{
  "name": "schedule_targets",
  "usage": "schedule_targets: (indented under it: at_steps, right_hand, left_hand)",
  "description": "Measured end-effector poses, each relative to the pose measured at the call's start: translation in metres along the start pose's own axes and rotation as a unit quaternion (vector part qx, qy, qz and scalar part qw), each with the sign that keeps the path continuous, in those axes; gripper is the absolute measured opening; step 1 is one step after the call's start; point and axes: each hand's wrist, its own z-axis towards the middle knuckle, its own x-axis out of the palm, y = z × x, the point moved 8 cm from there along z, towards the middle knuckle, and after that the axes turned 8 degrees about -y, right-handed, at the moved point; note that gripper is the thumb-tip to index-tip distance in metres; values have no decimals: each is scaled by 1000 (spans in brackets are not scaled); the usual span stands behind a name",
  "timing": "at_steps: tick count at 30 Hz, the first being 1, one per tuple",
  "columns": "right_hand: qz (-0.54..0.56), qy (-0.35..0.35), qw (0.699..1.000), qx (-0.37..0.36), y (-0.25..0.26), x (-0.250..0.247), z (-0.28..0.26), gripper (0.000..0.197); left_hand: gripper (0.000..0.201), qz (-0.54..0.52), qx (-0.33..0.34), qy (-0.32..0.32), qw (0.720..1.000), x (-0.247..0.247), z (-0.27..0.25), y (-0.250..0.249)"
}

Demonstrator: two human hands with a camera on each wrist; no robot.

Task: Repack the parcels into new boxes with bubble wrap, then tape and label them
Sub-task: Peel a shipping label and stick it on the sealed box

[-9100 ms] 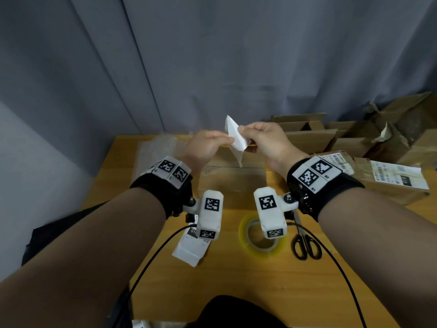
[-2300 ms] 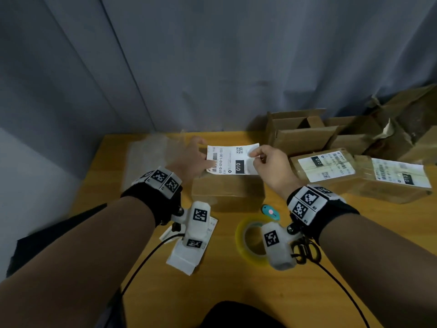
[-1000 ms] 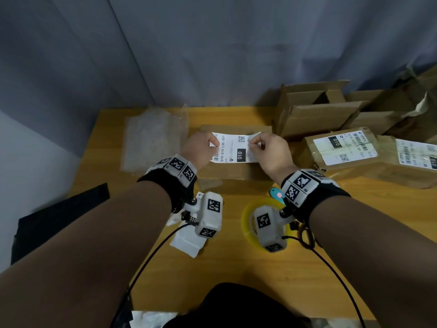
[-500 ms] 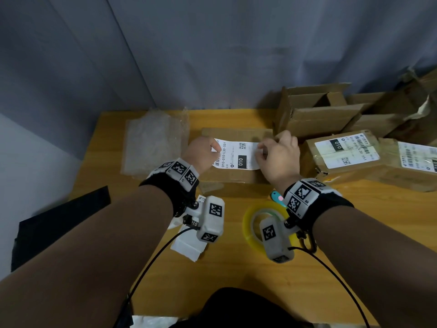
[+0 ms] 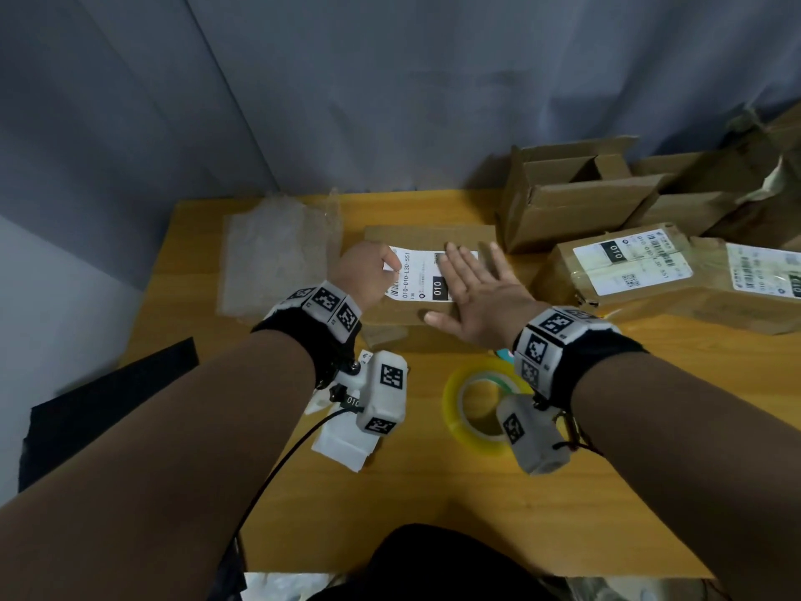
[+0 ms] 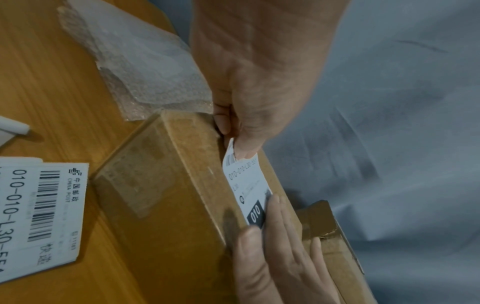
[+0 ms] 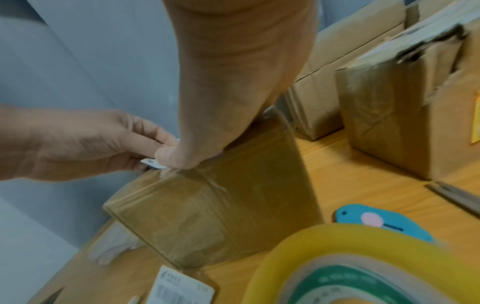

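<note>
A taped brown box [image 5: 429,236] lies mid-table. On its top is a white shipping label [image 5: 418,275] printed "010". My left hand [image 5: 381,266] pinches the label's left end between thumb and fingers, and that end is still lifted a little off the box [image 6: 168,185] in the left wrist view. My right hand [image 5: 470,279] lies flat with straight fingers, pressing the label's right half [image 6: 246,185] onto the cardboard. In the right wrist view the right hand's thumb [image 7: 171,156] rests at the box's top edge [image 7: 221,216], close to the left hand [image 7: 91,144].
Bubble wrap [image 5: 277,253] lies left of the box. A yellow tape roll [image 5: 477,405], a blue cutter [image 7: 376,222] and a stack of spare labels [image 5: 342,448] lie near me. Labelled parcels [image 5: 628,271] and open empty cartons [image 5: 572,193] crowd the right side.
The label came down from the air onto the box top. My right hand let go of its right edge and spread flat over it; the left hand still pinches the left end.
</note>
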Motion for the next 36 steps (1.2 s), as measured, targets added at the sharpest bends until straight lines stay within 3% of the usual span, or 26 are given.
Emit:
schedule_targets:
  at_steps: [8, 11, 13, 16, 20, 22, 25, 27, 28, 30, 36]
  right_hand:
    - [7, -20, 1000, 4, -27, 4, -24, 88]
    - [20, -59, 998, 13, -24, -7, -23, 90]
    - [37, -79, 996, -19, -7, -13, -21, 85]
    - [63, -38, 996, -59, 12, 1, -22, 72]
    - [122, -50, 991, -3, -14, 9, -28, 67]
    - [137, -54, 989, -1, -20, 9, -30, 65]
    - [160, -38, 986, -7, -18, 13, -29, 66]
    - [168, -28, 985, -6, -19, 16, -28, 67]
    - [166, -21, 986, -3, -20, 17, -28, 66]
    - [159, -2, 987, -1, -21, 18, -29, 66]
    - [167, 10, 986, -6, -18, 17, -26, 67]
  left_hand:
    - [16, 0, 2, -9, 1000, -3, -3, -3]
    - [15, -2, 2, -12, 1000, -3, -4, -1]
    - [15, -6, 4, -16, 1000, -3, -4, -1]
    - [15, 5, 16, -22, 1000, -5, -7, -3]
    - [17, 13, 14, -33, 999, -9, -7, -1]
    - [26, 113, 33, -42, 992, -9, -11, -6]
    - [39, 289, 128, -59, 947, -3, -23, -34]
    - [47, 304, 217, 0, 928, 27, -32, -59]
    - [51, 288, 223, 54, 930, 45, -36, -62]
    - [58, 242, 163, 145, 945, 72, -39, -50]
    - [67, 293, 110, 130, 941, 45, -29, 0]
